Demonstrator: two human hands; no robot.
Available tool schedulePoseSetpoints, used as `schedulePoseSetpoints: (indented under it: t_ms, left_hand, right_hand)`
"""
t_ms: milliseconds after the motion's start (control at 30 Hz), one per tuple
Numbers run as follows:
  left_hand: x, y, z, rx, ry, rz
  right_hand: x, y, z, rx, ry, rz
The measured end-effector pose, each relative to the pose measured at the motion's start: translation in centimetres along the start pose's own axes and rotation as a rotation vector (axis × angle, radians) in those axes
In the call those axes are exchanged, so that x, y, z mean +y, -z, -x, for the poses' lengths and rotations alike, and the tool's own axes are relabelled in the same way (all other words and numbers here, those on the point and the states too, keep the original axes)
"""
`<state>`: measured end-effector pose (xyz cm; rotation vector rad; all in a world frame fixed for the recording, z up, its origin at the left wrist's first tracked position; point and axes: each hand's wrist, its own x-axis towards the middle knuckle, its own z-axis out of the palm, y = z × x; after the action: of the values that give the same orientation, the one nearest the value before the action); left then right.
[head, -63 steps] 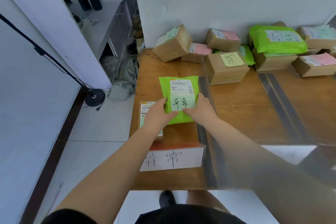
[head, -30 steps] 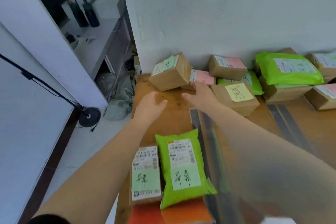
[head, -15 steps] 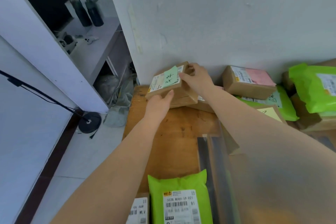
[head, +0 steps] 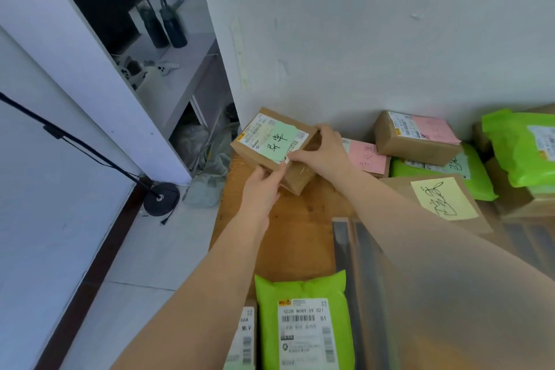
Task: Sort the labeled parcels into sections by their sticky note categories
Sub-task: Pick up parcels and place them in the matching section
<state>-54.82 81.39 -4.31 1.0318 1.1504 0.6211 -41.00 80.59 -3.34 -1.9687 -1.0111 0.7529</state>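
Parcel in hand: brown cardboard box with a pale green sticky note [head: 271,146] and a white shipping label, at the far left corner of the wooden table [head: 288,237], close to the white wall [head: 360,39]. It sits tilted, far end raised; whether the near edge rests on the table or on another box I cannot tell.
Long axis: runs roughly 10 to 4 o'clock across the view, note facing up.
Left hand [head: 262,189]: at the box's 6 o'clock, fingers curled onto its near lower edge.
Right hand [head: 322,150]: at the box's 3 o'clock, thumb and fingers wrapped round the right end.
Key relation: box lies at 12 o'clock, between both hands, equally near to each; judged a two-hand lift.
Likely destination: toward 6 o'clock, where a lime green plastic mailer [head: 303,321] and a white-labelled parcel [head: 244,336] lie at the near edge.
Neighbours, 3 o'clock: flat box with pink sticky note [head: 368,158], just beside the right wrist; second brown box with pink note [head: 417,137]; large box with yellow sticky note [head: 443,198]; further green mailers [head: 522,147].
Risk: drawing back could nudge the pink-noted box.
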Motion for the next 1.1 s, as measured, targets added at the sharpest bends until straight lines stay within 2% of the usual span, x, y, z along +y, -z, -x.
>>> schedulePoseSetpoints:
  t_ms: [167, 267, 467, 800, 1100]
  left_hand:
    - [-0.1, 3.8, 2.8, 0.057, -0.151, -0.079]
    - [-0.6, 6.4, 4.0, 0.028, -0.199, -0.17]
    - [-2.4, 10.6, 5.3, -0.01, -0.108, -0.291]
    - [-4.3, 13.6, 6.4, -0.075, 0.056, -0.285]
    - [-4.5, 13.9, 6.8, -0.097, 0.034, -0.364]
  right_hand:
    - [-1.0, -1.8, 4.9, 0.017, -0.043, 0.001]
    - [-1.4, -3.4, 7.8, 0.035, -0.048, 0.028]
    - [-1.6, -6.7, 11.9, -0.036, -0.139, 0.133]
    - [-1.1, -9.4, 14.7, -0.108, -0.283, 0.246]
    - [-0.8, -10.1, 15.7, -0.09, -0.287, 0.243]
